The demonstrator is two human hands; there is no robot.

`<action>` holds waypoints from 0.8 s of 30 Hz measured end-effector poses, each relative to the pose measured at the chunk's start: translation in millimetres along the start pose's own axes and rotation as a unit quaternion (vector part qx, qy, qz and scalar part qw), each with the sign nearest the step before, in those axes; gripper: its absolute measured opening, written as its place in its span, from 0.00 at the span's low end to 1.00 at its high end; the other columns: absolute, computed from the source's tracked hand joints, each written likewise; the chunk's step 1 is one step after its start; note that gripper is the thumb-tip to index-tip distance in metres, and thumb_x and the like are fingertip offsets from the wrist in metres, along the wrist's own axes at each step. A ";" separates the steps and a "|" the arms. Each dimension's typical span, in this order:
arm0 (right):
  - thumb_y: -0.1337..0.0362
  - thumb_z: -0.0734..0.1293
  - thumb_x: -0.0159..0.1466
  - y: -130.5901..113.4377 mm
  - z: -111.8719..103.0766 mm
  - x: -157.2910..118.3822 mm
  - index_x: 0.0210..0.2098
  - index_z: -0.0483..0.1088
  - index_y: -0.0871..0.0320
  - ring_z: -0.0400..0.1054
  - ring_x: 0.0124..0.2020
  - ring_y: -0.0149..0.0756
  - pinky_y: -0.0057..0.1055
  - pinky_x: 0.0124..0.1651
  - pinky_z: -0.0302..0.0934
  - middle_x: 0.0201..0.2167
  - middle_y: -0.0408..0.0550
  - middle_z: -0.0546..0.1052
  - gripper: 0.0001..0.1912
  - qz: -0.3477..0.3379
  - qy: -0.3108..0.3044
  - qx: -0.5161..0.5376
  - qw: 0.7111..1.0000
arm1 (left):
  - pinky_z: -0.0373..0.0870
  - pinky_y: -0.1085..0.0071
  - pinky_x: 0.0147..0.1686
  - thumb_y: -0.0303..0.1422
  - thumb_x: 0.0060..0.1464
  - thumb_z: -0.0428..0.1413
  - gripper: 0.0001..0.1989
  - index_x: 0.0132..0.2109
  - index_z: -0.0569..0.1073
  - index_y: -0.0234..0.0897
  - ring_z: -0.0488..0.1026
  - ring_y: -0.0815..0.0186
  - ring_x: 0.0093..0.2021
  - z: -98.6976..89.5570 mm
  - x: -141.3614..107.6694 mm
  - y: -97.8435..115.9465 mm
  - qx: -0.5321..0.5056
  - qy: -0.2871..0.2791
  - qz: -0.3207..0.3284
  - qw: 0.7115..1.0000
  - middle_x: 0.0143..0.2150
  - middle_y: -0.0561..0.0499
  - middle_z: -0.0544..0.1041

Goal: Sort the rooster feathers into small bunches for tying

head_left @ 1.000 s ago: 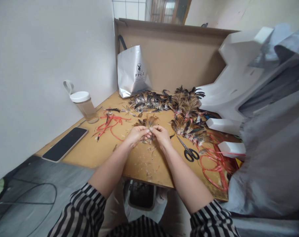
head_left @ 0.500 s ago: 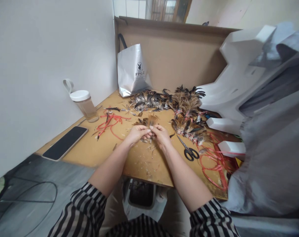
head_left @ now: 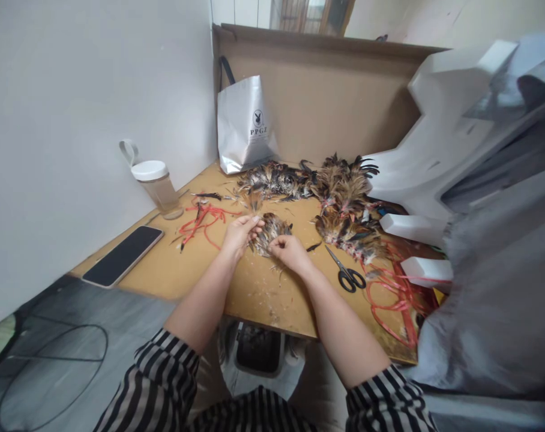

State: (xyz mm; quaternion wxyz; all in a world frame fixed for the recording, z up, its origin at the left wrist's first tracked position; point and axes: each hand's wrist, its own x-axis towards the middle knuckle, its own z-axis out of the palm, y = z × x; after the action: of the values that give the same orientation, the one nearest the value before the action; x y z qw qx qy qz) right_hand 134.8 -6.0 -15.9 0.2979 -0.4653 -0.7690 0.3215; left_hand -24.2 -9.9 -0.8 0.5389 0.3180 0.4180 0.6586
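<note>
My left hand (head_left: 240, 235) is closed in a pinch on a small tuft of brown feathers (head_left: 253, 201), whose tips fan out above the fingers. Just to its right, a small pile of brown and black feathers (head_left: 275, 228) lies on the wooden table (head_left: 258, 300). At the pile's lower right edge my right hand (head_left: 288, 251) has its fingertips pressed together; whatever they hold is too small to make out. Larger feather bunches (head_left: 344, 186) lie behind and to the right.
Black-handled scissors (head_left: 350, 277) lie right of my right hand. Red strings (head_left: 200, 222) are at the left, more red ribbon (head_left: 401, 300) at the right. A phone (head_left: 123, 255), a lidded cup (head_left: 159, 189) and a silver bag (head_left: 243, 126) stand or lie farther out.
My hands have moved apart. My left hand has shifted left with the brown tuft, and my right hand has come down to the pile's edge, which now shows between them.
</note>
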 end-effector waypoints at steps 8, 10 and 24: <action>0.62 0.63 0.55 -20.8 15.3 -7.0 0.28 0.72 0.58 0.65 0.30 0.31 0.26 0.35 0.56 0.28 0.45 0.74 0.08 -0.067 0.006 -0.145 0.987 | 0.58 0.83 0.18 0.33 0.38 0.62 0.11 0.29 0.73 0.30 0.66 0.78 0.21 -3.4 3.4 -1.0 -0.022 0.016 0.033 0.999 0.28 0.49 0.76; 0.59 0.62 0.55 -28.6 22.7 -9.0 0.29 0.72 0.57 0.66 0.32 0.33 0.28 0.37 0.56 0.31 0.47 0.74 0.10 -0.073 -0.007 -0.184 0.980 | 0.58 0.83 0.18 0.34 0.39 0.62 0.11 0.29 0.73 0.30 0.66 0.78 0.21 -3.9 3.6 -1.5 -0.022 0.017 0.036 0.999 0.28 0.49 0.76; 0.64 0.59 0.57 -30.3 20.1 -7.3 0.29 0.74 0.57 0.68 0.30 0.35 0.27 0.33 0.56 0.28 0.50 0.76 0.12 0.023 -0.011 -0.237 0.971 | 0.56 0.83 0.17 0.32 0.38 0.62 0.10 0.28 0.72 0.30 0.65 0.79 0.20 -2.1 1.5 4.4 -0.061 0.047 0.048 0.996 0.27 0.50 0.75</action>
State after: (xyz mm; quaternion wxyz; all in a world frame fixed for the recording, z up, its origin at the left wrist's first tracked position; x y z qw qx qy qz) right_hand 106.5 -27.9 -6.1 0.1630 -0.5367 -0.8157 0.1415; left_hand -28.3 -9.2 2.1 0.5047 0.2726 0.3859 0.7225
